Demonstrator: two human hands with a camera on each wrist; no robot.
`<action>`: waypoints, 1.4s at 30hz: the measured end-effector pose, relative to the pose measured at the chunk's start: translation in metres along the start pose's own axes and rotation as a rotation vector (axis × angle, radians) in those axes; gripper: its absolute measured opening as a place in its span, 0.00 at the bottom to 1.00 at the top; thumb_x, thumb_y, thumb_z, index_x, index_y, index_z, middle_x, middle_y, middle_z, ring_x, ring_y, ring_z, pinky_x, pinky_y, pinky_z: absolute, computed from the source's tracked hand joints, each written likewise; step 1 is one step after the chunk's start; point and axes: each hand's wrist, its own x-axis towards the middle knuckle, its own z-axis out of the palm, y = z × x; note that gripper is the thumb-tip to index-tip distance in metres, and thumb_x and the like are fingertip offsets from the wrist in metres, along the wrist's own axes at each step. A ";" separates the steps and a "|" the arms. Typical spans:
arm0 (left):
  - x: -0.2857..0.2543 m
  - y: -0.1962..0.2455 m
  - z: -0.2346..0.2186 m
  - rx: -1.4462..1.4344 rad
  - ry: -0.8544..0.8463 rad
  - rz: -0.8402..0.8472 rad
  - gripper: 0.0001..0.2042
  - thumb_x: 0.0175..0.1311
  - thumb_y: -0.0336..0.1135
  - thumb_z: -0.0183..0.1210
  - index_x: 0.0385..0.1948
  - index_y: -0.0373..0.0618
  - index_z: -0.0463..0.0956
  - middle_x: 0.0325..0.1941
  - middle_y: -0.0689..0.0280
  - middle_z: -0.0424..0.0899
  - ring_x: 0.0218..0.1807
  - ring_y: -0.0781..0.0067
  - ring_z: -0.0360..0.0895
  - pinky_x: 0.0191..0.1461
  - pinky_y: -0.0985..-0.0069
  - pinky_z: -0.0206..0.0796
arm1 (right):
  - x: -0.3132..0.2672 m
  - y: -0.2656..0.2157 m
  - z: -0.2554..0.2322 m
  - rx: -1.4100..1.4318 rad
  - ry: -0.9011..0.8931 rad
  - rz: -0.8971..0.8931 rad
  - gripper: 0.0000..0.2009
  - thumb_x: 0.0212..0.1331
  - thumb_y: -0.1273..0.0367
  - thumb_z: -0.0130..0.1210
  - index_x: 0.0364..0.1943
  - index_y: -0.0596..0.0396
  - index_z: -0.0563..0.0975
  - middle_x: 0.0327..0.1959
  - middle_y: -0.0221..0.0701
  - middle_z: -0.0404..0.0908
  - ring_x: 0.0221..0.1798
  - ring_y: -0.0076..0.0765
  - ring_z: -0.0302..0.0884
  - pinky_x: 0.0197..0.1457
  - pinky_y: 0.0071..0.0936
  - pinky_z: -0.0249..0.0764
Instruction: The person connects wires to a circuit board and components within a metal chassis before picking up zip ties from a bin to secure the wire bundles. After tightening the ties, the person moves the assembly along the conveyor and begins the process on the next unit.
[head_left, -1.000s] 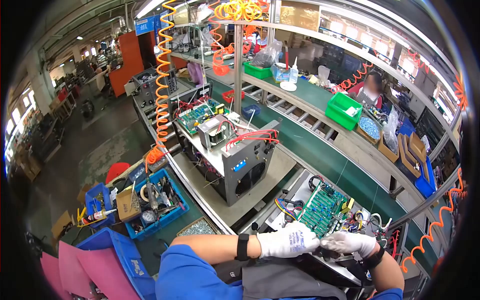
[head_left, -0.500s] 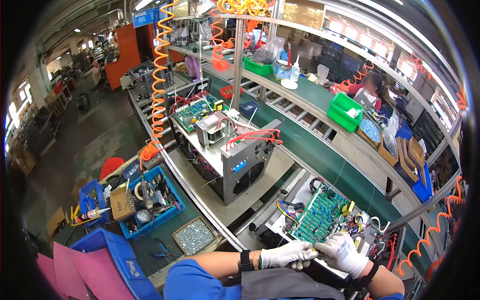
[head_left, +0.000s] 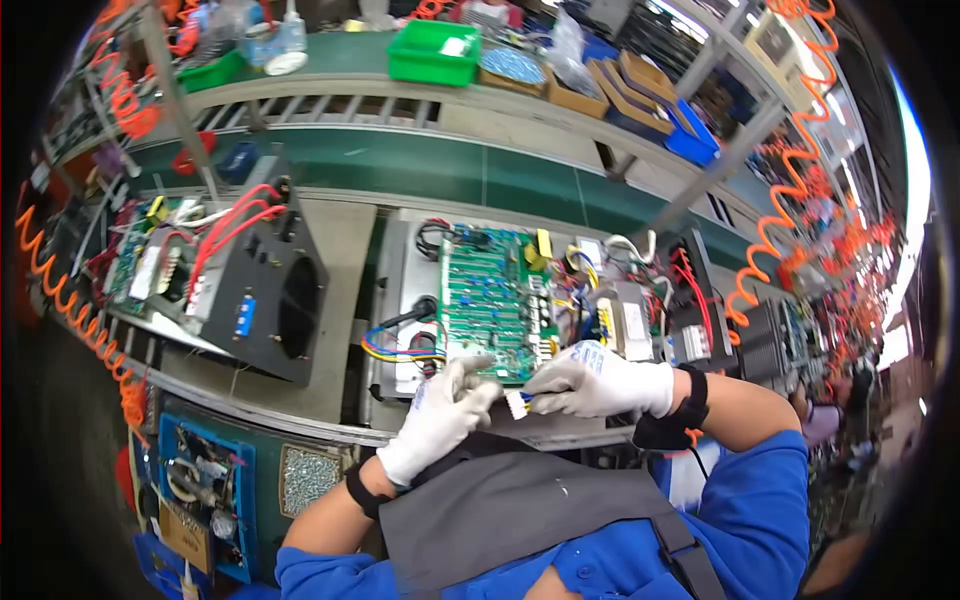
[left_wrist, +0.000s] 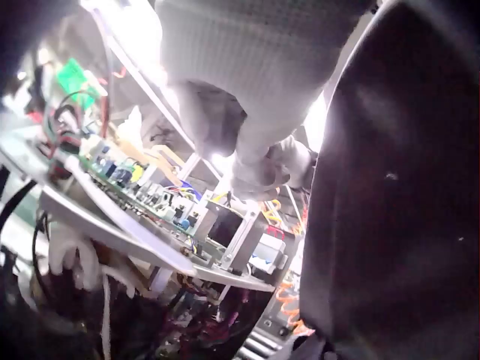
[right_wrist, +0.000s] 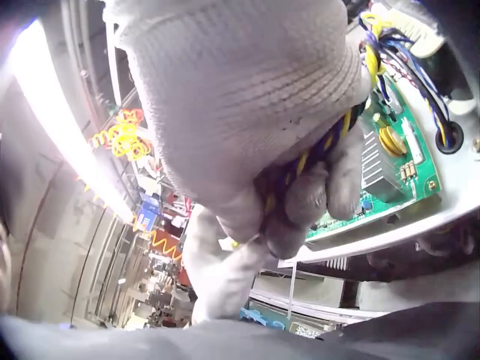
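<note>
In the head view, the gloved right hand (head_left: pixel 600 382) grips a bundle of blue and yellow wires, and a white connector (head_left: pixel 517 404) sticks out at its fingertips. The right wrist view shows the wires (right_wrist: pixel 304 161) running under the curled fingers of the right hand (right_wrist: pixel 240 97). Just left of the connector is the gloved left hand (head_left: pixel 438 422), its fingers loosely bent with a gap to the thumb. Up close, the left hand (left_wrist: pixel 255 67) hides part of its fingertips. Both hands are at the front edge of a chassis with a green circuit board (head_left: pixel 488 305).
A second chassis (head_left: pixel 255 290) with red cables stands at the left. Below it are a blue tool bin (head_left: pixel 247 510) and a tray of small screws (head_left: pixel 308 478). Behind runs a green conveyor (head_left: pixel 400 165); a green bin (head_left: pixel 432 66) sits on the shelf beyond. Orange coiled hoses (head_left: pixel 775 235) hang at the right.
The head view has swung right, bringing the board chassis to the middle. The hands, close together before, now show a small gap, with the white connector visible between them.
</note>
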 end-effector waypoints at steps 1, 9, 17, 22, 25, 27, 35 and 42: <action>0.001 -0.008 -0.005 -0.169 -0.208 -0.142 0.27 0.72 0.55 0.47 0.57 0.38 0.66 0.39 0.60 0.82 0.26 0.81 0.78 0.27 0.87 0.69 | -0.003 -0.002 0.007 -0.183 0.132 -0.114 0.14 0.59 0.60 0.58 0.42 0.53 0.81 0.36 0.36 0.83 0.37 0.41 0.81 0.38 0.35 0.75; 0.010 -0.015 0.025 -0.057 -0.267 -0.238 0.16 0.63 0.33 0.63 0.45 0.35 0.70 0.32 0.65 0.80 0.26 0.84 0.77 0.28 0.84 0.68 | -0.020 -0.007 0.023 -0.474 0.119 -0.038 0.12 0.59 0.59 0.56 0.37 0.52 0.77 0.30 0.35 0.80 0.36 0.43 0.80 0.38 0.38 0.74; 0.042 -0.013 0.025 0.702 -0.063 0.864 0.18 0.50 0.29 0.67 0.43 0.39 0.74 0.26 0.59 0.81 0.27 0.60 0.81 0.30 0.68 0.71 | -0.010 0.000 0.004 0.196 0.157 0.269 0.15 0.60 0.58 0.56 0.40 0.55 0.81 0.23 0.37 0.78 0.25 0.36 0.77 0.34 0.32 0.72; 0.060 -0.029 0.014 0.715 0.031 0.707 0.21 0.51 0.31 0.66 0.49 0.39 0.73 0.26 0.61 0.80 0.25 0.63 0.79 0.30 0.69 0.70 | -0.012 0.003 -0.011 0.020 0.093 0.756 0.15 0.59 0.58 0.52 0.27 0.55 0.81 0.19 0.37 0.78 0.25 0.40 0.79 0.33 0.37 0.74; 0.060 -0.037 0.010 0.769 0.000 0.802 0.21 0.51 0.32 0.66 0.48 0.40 0.73 0.26 0.62 0.79 0.25 0.64 0.77 0.31 0.68 0.69 | -0.003 0.016 -0.005 -0.130 0.038 0.829 0.15 0.59 0.62 0.47 0.26 0.56 0.81 0.25 0.42 0.82 0.32 0.48 0.83 0.39 0.45 0.76; 0.061 -0.034 0.009 0.777 -0.028 0.780 0.21 0.51 0.32 0.66 0.48 0.40 0.73 0.27 0.62 0.78 0.26 0.64 0.76 0.32 0.68 0.69 | -0.006 0.031 0.005 -0.322 0.076 0.728 0.14 0.62 0.63 0.48 0.34 0.59 0.79 0.29 0.45 0.82 0.38 0.52 0.82 0.45 0.44 0.74; 0.060 -0.036 0.011 0.804 -0.022 0.809 0.23 0.50 0.32 0.68 0.49 0.37 0.73 0.28 0.60 0.77 0.27 0.63 0.75 0.33 0.66 0.67 | 0.017 0.028 -0.012 -0.365 -0.118 0.603 0.19 0.48 0.71 0.52 0.42 0.74 0.76 0.32 0.52 0.82 0.38 0.55 0.83 0.41 0.44 0.76; 0.060 -0.037 0.010 0.833 -0.039 0.766 0.24 0.50 0.33 0.68 0.49 0.36 0.74 0.28 0.59 0.77 0.26 0.62 0.74 0.33 0.66 0.67 | 0.013 0.037 -0.011 -0.365 -0.082 0.509 0.11 0.49 0.71 0.53 0.25 0.68 0.81 0.25 0.48 0.83 0.32 0.49 0.84 0.37 0.42 0.78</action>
